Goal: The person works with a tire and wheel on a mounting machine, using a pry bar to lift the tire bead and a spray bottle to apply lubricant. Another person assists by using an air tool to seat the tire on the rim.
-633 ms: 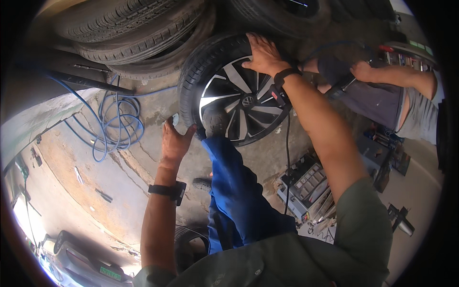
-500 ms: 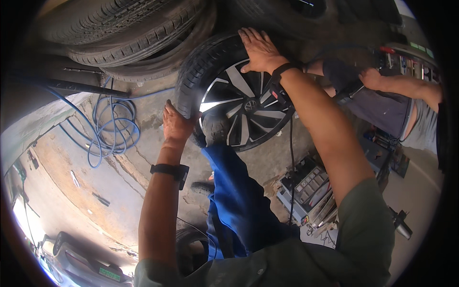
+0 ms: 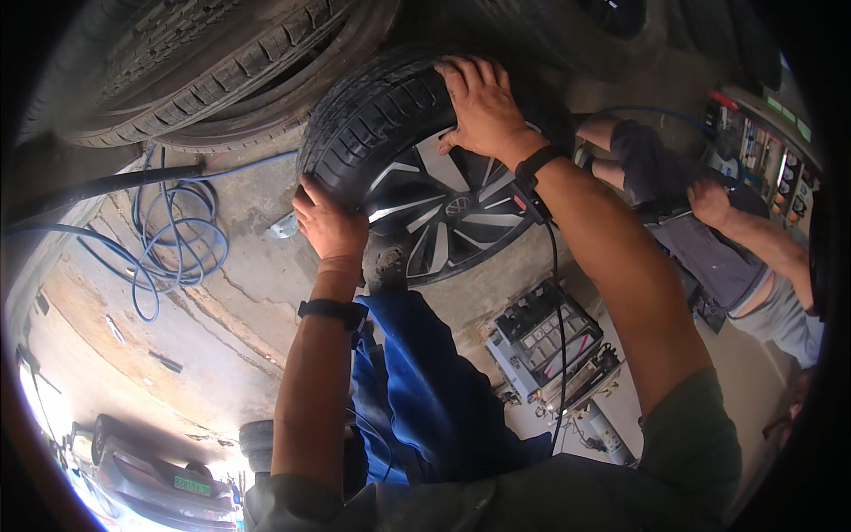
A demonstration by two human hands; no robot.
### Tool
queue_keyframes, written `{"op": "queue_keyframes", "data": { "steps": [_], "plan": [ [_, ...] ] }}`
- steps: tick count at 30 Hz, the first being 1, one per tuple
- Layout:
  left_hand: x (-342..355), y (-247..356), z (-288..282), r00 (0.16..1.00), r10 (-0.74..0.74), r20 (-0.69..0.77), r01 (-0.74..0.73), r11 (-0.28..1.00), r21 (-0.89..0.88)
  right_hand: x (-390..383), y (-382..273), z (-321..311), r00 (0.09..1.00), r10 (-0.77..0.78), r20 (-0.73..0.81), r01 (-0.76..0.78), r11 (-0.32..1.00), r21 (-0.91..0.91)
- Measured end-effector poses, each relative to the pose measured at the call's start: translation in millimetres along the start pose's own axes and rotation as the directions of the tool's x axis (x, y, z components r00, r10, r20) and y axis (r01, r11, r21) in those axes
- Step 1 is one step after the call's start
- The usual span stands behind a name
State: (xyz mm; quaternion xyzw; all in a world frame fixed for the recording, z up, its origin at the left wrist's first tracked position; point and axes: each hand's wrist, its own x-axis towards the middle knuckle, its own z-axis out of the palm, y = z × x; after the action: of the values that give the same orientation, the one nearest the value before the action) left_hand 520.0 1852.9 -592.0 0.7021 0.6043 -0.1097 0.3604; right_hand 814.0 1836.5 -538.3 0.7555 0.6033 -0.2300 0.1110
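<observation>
A car wheel (image 3: 456,207) with a black tyre and a black-and-silver spoked rim leans tilted in front of me, its tread turned partly up. My left hand (image 3: 330,223) grips the tyre's left side, fingers curled over the tread. At the top, my right hand (image 3: 483,108) holds the tyre with fingers across the sidewall and thumb toward the spokes. My shoe (image 3: 387,262) is at the wheel's lower left edge, close to the rim. The wheel's underside is hidden.
Stacked tyres (image 3: 239,84) stand at the far left. A coiled blue hose (image 3: 182,235) lies on the floor at left. A grey machine or case (image 3: 545,341) sits at right, with a cable in front. Another person (image 3: 709,222) is at far right. A car (image 3: 155,474) is lower left.
The wheel has tilted, showing more tread, with both my hands still on it. My left hand has shifted slightly. The view has moved, and the other person appears farther right.
</observation>
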Motion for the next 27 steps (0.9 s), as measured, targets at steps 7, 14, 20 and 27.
{"op": "queue_keyframes", "data": {
  "steps": [7,14,20,27],
  "plan": [
    [-26.6,-15.6,-5.7,0.994,-0.029,0.109,0.024,0.998,0.05,-20.9,-12.3,9.0,0.997,0.043,0.071,-0.04,0.998,-0.045],
    [-15.1,-21.6,13.2,0.998,-0.007,0.055,0.001,0.995,0.101,-13.1,-3.9,34.9,0.999,0.029,-0.013,-0.029,0.999,-0.031],
    [-11.1,-6.3,8.6,0.994,-0.083,0.066,0.074,0.988,0.135,-13.0,-0.4,27.9,0.999,0.041,-0.03,-0.042,0.998,-0.038],
    [-31.2,-10.7,-12.3,0.982,-0.082,0.171,0.063,0.991,0.116,-29.3,-22.4,10.3,0.994,0.078,0.072,-0.073,0.996,-0.059]
  ]
}}
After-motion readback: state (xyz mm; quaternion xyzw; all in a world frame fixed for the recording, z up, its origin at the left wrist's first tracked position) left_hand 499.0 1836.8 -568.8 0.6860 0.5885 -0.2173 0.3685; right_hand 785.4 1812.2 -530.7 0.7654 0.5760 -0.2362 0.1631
